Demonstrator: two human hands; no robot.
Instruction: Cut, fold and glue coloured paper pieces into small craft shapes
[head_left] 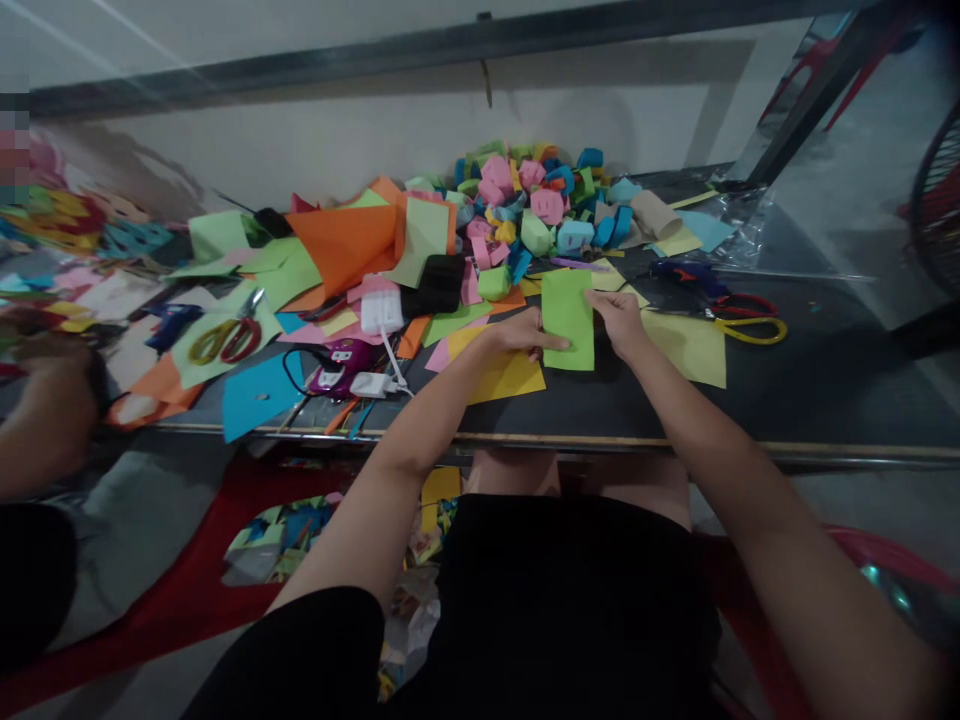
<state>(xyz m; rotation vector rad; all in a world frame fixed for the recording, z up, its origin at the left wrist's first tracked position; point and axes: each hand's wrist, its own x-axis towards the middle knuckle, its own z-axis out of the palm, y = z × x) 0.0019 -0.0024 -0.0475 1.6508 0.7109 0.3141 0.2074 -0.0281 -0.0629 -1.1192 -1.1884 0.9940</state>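
A bright green sheet of paper [568, 315] is held up over the table between my two hands. My left hand [529, 335] grips its lower left side, with the index finger stretched across the front. At the upper right edge, my right hand [616, 315] pinches the sheet between thumb and fingers. Beneath my left hand lies a yellow-orange paper sheet [510, 378]. A pale yellow sheet [694, 345] rests under my right forearm. Yellow-and-red-handled scissors [750, 318] and a dark blue glue gun [690, 275] lie to the right of my right hand.
Small folded paper pieces [525, 205] are heaped behind my hands. Leftward lie orange paper [349, 240], a purple power strip [345, 365], a white plug adapter [381, 310], more scissors [225, 340] and a blue sheet [262, 395]. Another person's arm [52, 410] is at far left; a fan [937, 200] stands right.
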